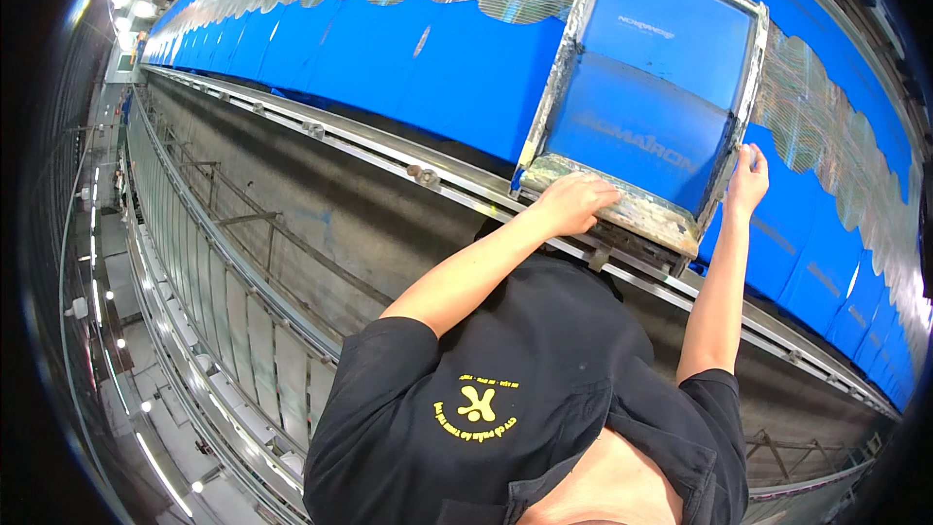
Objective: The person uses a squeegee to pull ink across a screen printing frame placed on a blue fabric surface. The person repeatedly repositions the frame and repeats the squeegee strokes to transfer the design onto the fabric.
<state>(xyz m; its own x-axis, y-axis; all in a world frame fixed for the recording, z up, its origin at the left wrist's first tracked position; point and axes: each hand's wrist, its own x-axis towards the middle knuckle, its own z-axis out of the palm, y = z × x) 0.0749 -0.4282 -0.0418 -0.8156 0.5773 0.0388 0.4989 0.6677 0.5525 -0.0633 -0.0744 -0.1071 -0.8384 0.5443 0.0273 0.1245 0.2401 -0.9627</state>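
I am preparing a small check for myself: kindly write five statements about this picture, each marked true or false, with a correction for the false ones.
1. The left hand is on the near bar of the frame. True.
2. The right hand is at the far bar of the frame. False: it is at the right side.
3. The cloth under the frame is red. False: it is blue.
4. A rail runs between the cloth and the shirt. True.
5. The shirt is white with a green print. False: it is black with a yellow print.
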